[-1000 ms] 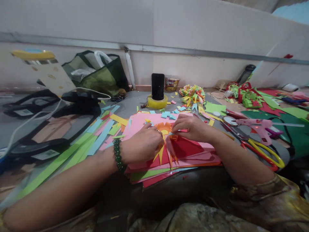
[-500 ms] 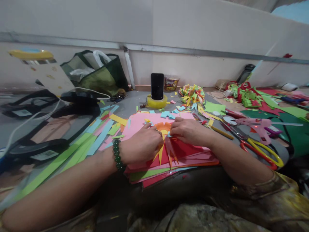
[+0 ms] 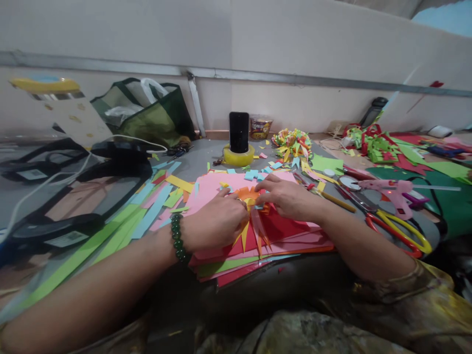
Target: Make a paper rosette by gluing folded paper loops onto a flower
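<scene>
1. The paper rosette [image 3: 250, 202] lies on a red sheet [image 3: 282, 222], between the two hands. It is partly built: a yellow middle, orange folded loops [image 3: 244, 192] along its far edge and pointed tails on its near side are all in place.
2. A small blue piece [image 3: 258, 207] sits at the rosette's right edge, by the right fingertips; whether it is fastened cannot be told. More blue pieces [image 3: 251, 174] lie loose beyond the rosette, not joined to it. The hands cover its sides, so any gaps left in the ring of loops are hidden.
3. The left hand [image 3: 217, 221] has its fingers curled down over the rosette's left edge; I cannot tell whether they press or pinch it. The right hand [image 3: 291, 197] has bent, slightly parted fingers at the right edge; whether they grip anything is unclear.
4. The tails look like flat, matte paper: a yellow one [image 3: 244, 239] tapers to a sharp point, and pinkish-orange ones beside it spread apart in narrow spikes.
5. Under and around the rosette, pink, green and red sheets form an uneven stack with straight edges. To its left lie long green strips [image 3: 80, 251] and shorter blue strips [image 3: 157, 212].
6. Beyond the rosette, a phone [image 3: 239, 132] stands upright in a smooth yellow tape roll [image 3: 238, 157]; to the right of these sits a frilly, many-coloured paper cluster [image 3: 294, 146].
7. Right of the rosette are a pink glue gun [image 3: 398, 189] and scissors with glossy yellow and red handles [image 3: 423, 241], neither in hand.
</scene>
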A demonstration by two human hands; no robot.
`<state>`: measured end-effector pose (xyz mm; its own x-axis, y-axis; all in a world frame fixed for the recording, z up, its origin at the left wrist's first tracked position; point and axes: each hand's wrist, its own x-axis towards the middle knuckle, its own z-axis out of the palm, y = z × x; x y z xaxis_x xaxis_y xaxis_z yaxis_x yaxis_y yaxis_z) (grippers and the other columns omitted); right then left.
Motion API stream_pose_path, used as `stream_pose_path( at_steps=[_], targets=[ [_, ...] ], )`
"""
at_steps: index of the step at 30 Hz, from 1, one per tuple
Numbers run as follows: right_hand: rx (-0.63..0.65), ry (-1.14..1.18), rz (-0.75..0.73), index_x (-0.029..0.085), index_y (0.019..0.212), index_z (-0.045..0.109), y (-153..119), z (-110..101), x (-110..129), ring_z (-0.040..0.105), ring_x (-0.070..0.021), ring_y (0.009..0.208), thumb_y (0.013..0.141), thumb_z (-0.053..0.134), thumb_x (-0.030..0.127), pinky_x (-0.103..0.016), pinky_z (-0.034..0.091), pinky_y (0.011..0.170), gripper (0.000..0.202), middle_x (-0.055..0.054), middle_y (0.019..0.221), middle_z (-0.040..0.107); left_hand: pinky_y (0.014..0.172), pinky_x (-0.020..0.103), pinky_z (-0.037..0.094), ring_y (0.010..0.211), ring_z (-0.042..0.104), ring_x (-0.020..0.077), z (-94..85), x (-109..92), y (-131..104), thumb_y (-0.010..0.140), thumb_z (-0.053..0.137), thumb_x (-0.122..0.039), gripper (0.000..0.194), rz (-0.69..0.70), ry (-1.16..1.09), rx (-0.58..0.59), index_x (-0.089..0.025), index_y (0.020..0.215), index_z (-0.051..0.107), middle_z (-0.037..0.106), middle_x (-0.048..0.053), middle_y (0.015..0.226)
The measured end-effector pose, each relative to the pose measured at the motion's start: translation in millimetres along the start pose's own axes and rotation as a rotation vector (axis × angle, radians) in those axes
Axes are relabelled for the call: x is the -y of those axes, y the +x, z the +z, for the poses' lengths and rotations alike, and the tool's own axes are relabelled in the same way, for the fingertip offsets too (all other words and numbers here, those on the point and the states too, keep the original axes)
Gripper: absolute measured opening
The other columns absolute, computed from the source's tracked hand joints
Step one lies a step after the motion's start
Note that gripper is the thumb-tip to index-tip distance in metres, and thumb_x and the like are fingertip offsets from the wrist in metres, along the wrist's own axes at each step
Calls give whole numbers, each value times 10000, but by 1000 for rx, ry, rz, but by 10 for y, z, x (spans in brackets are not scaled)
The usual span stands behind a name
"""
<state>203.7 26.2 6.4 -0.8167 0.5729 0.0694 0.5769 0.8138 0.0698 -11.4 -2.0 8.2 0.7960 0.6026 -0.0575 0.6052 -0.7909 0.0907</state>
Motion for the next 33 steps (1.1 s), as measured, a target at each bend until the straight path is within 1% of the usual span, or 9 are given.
stream_pose_path(
  at_steps=[5,10,15,21,25,27,33],
  targets=[
    [58,-28,14,174,992,779,66,50,-5,529,-287,1149,821,561,-27,-396,523,861,342,-157,1247,661,1079,546,325,927,646,237,-10,-18,8,812,487,-65,215,-39,3,56,-179,694,627,724,40,852],
    [46,-42,-15,193,998,783,71,40,-19,544,-261,1117,848,554,3,-385,527,861,333,-146,1235,664,1084,550,325,924,649,244,19,-3,17,807,495,-78,205,-34,1,42,-188,707,636,724,45,857],
    [58,-43,-14,192,998,789,53,29,-14,558,-262,1124,841,547,-5,-390,536,864,349,-142,1254,666,1077,527,340,938,650,251,11,-5,17,802,509,-95,185,-40,24,49,-194,709,635,736,47,877],
    [32,-14,-5,182,977,775,54,61,-24,573,-269,1133,795,559,-46,-401,548,865,363,-138,1244,677,1071,504,340,944,643,234,-7,-17,13,805,523,-91,189,-41,24,44,-195,704,643,736,38,879],
    [-52,20,19,179,957,752,42,62,-40,571,-258,1133,767,539,-80,-403,544,886,386,-121,1197,693,1024,475,369,907,642,228,9,-10,14,832,505,-90,220,-18,29,20,-194,694,640,728,34,843],
    [-63,27,11,184,949,755,36,60,-42,566,-263,1140,776,541,-75,-408,539,889,378,-123,1197,692,1021,478,367,897,642,228,18,-2,13,834,500,-93,223,-9,27,19,-192,685,632,726,34,837],
    [22,39,2,182,956,782,52,69,-35,568,-283,1132,794,577,-52,-412,533,875,350,-150,1230,680,1064,520,336,909,650,237,15,8,5,811,503,-94,204,-12,23,20,-189,688,636,739,47,856]
  ],
)
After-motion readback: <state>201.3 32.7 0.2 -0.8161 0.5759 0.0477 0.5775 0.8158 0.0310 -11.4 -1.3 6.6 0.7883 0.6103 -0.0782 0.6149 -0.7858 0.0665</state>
